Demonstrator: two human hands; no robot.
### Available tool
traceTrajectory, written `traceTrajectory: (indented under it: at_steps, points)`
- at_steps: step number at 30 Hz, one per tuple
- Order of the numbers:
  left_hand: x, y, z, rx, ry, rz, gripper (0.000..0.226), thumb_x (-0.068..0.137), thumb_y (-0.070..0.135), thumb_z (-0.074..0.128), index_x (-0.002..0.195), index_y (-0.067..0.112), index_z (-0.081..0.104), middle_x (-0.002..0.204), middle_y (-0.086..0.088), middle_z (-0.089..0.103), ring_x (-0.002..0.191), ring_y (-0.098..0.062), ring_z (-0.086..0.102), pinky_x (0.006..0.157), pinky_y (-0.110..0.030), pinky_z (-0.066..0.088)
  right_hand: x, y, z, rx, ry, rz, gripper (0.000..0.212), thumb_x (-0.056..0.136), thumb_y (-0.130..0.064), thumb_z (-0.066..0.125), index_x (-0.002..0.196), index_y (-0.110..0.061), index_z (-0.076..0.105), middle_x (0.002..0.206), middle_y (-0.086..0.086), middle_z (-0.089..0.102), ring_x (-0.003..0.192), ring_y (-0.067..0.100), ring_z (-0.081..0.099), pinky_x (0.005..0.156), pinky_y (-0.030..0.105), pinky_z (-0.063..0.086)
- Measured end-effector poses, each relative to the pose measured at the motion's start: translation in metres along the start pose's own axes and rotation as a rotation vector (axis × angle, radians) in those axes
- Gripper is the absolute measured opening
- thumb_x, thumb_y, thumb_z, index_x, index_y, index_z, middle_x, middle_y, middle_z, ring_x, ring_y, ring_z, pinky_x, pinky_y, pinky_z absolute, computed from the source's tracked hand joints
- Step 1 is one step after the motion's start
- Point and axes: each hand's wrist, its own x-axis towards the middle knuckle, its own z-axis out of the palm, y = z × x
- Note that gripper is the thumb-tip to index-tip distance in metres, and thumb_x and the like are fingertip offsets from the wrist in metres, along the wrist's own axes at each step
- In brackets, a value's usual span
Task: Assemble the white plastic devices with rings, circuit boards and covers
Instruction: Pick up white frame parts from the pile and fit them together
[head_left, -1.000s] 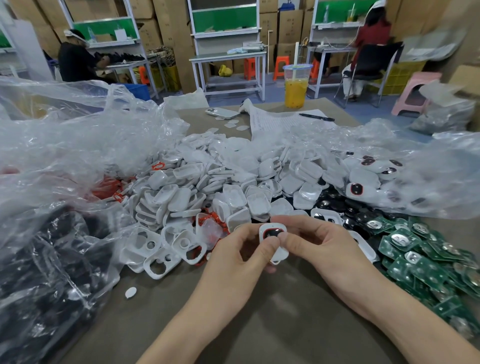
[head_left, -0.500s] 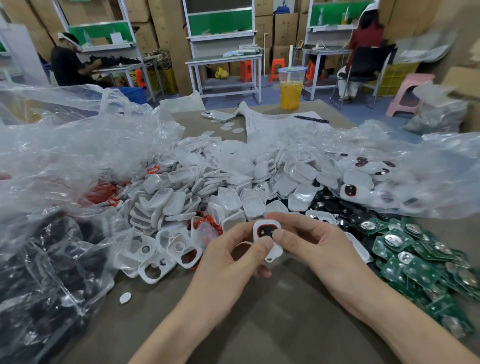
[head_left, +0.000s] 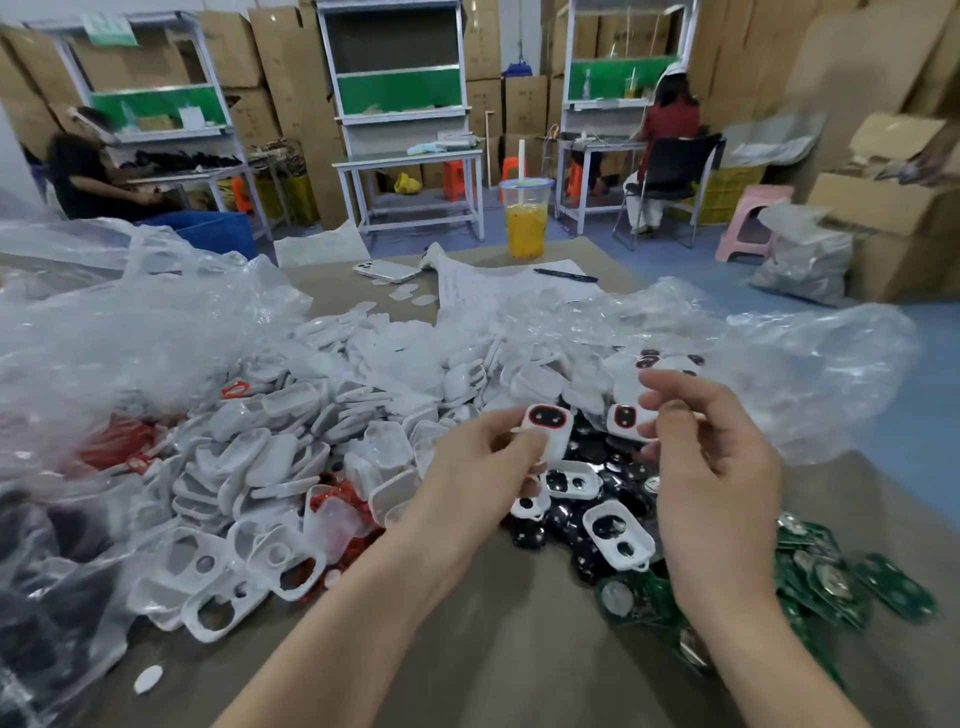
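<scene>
My left hand (head_left: 483, 462) pinches an assembled white device (head_left: 548, 431) with a red ring and a black insert, raised above the table. My right hand (head_left: 711, 457) hovers to its right with fingers loosely curled and nothing in them. Just past its fingertips lies a finished device (head_left: 626, 418), with more under clear plastic. A heap of white shells (head_left: 311, 441) fills the centre. White front frames (head_left: 208, 571) lie at near left, red rings (head_left: 337, 504) among them. Black inserts (head_left: 597, 519) sit under my hands and green circuit boards (head_left: 831, 582) at the right.
Crumpled clear plastic bags rise at the left (head_left: 104, 338) and right (head_left: 779, 374). At the table's far end stand a cup of yellow drink (head_left: 525, 218), a phone (head_left: 387, 270), and a pen (head_left: 565, 275) on paper. Bare brown tabletop (head_left: 519, 649) lies between my forearms.
My hands have parted. The right hand let go of the device and moved right; the left hand kept it and lifted it farther from me.
</scene>
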Motion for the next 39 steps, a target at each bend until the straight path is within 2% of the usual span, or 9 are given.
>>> traceTrajectory:
  at_steps: [2, 6, 10, 14, 17, 20, 23, 29, 39]
  points:
    - [0.028, 0.009, 0.021, 0.000, -0.026, -0.028, 0.016, 0.098, 0.018, 0.062, 0.094, 0.025, 0.075, 0.093, -0.003, 0.074, 0.075, -0.009, 0.066, 0.077, -0.027, 0.059, 0.002, 0.003, -0.004, -0.056, 0.041, -0.008, 0.036, 0.099, -0.012, 0.051, 0.094, -0.042, 0.070, 0.094, -0.019, 0.071, 0.075, 0.002, 0.063, 0.064, 0.017, 0.048]
    - [0.069, 0.032, 0.056, -0.013, -0.063, -0.023, 0.024, 0.095, 0.002, 0.054, 0.077, 0.013, 0.065, 0.077, -0.006, 0.065, 0.074, -0.021, 0.066, 0.080, -0.039, 0.058, 0.003, 0.008, -0.005, -0.191, -0.017, -0.029, 0.031, 0.097, -0.016, 0.050, 0.094, -0.042, 0.068, 0.096, -0.015, 0.069, 0.063, 0.003, 0.054, 0.058, 0.021, 0.040]
    - [0.077, 0.033, 0.051, 0.183, 0.115, 0.089, 0.034, 0.100, 0.011, 0.046, 0.131, 0.013, 0.060, 0.111, -0.004, 0.068, 0.098, -0.016, 0.069, 0.096, -0.037, 0.056, -0.002, 0.013, -0.001, -0.451, -0.185, -0.148, 0.026, 0.096, -0.015, 0.050, 0.102, -0.031, 0.069, 0.101, -0.016, 0.065, 0.093, 0.007, 0.060, 0.081, 0.028, 0.046]
    - [0.022, -0.004, 0.002, 0.612, 0.229, 0.304, 0.035, 0.101, 0.035, 0.041, 0.133, 0.035, 0.058, 0.126, 0.023, 0.060, 0.115, 0.010, 0.054, 0.092, -0.007, 0.042, -0.013, 0.015, 0.011, -0.627, -0.364, -0.273, 0.033, 0.091, -0.026, 0.042, 0.108, -0.025, 0.070, 0.103, -0.009, 0.064, 0.099, 0.016, 0.059, 0.089, 0.033, 0.047]
    - [-0.015, -0.035, -0.036, 1.069, 0.321, 0.425, 0.043, 0.096, 0.044, 0.042, 0.132, 0.027, 0.058, 0.135, 0.008, 0.059, 0.132, -0.014, 0.048, 0.108, -0.033, 0.044, -0.022, 0.022, 0.025, -0.785, -0.516, -0.263, 0.035, 0.094, -0.023, 0.050, 0.127, -0.023, 0.062, 0.120, -0.002, 0.060, 0.111, 0.020, 0.057, 0.099, 0.036, 0.047]
    - [-0.023, -0.047, -0.059, 1.325, 0.320, 0.342, 0.047, 0.094, 0.047, 0.058, 0.133, 0.020, 0.062, 0.142, -0.013, 0.056, 0.136, -0.037, 0.049, 0.112, -0.053, 0.040, -0.029, 0.031, 0.042, -0.995, -0.647, -0.230, 0.053, 0.099, -0.032, 0.048, 0.150, -0.019, 0.039, 0.148, 0.011, 0.043, 0.139, 0.029, 0.039, 0.119, 0.040, 0.029]
    - [-0.018, -0.047, -0.069, 1.319, 0.329, 0.306, 0.048, 0.086, 0.045, 0.069, 0.128, 0.022, 0.065, 0.140, -0.014, 0.058, 0.126, -0.038, 0.056, 0.106, -0.052, 0.045, -0.032, 0.036, 0.062, -1.146, -0.703, -0.235, 0.061, 0.102, -0.044, 0.039, 0.157, -0.023, 0.021, 0.159, 0.010, 0.026, 0.150, 0.028, 0.020, 0.124, 0.046, 0.010]
    - [-0.013, -0.047, -0.077, 1.203, 0.354, 0.443, 0.029, 0.080, 0.025, 0.084, 0.107, 0.020, 0.074, 0.125, -0.009, 0.067, 0.110, -0.037, 0.065, 0.091, -0.049, 0.055, -0.029, 0.041, 0.086, -1.197, -0.733, -0.245, 0.059, 0.100, -0.041, 0.038, 0.153, -0.020, 0.024, 0.150, 0.003, 0.039, 0.145, 0.022, 0.026, 0.123, 0.044, 0.007]
    - [-0.011, -0.049, -0.080, 1.093, 0.433, 0.493, 0.026, 0.076, 0.007, 0.086, 0.098, 0.014, 0.075, 0.113, -0.006, 0.072, 0.100, -0.032, 0.069, 0.084, -0.043, 0.059, -0.028, 0.036, 0.083, -1.029, -0.637, -0.226, 0.063, 0.097, -0.045, 0.047, 0.152, -0.016, 0.036, 0.128, 0.005, 0.060, 0.125, 0.027, 0.050, 0.115, 0.042, 0.033]
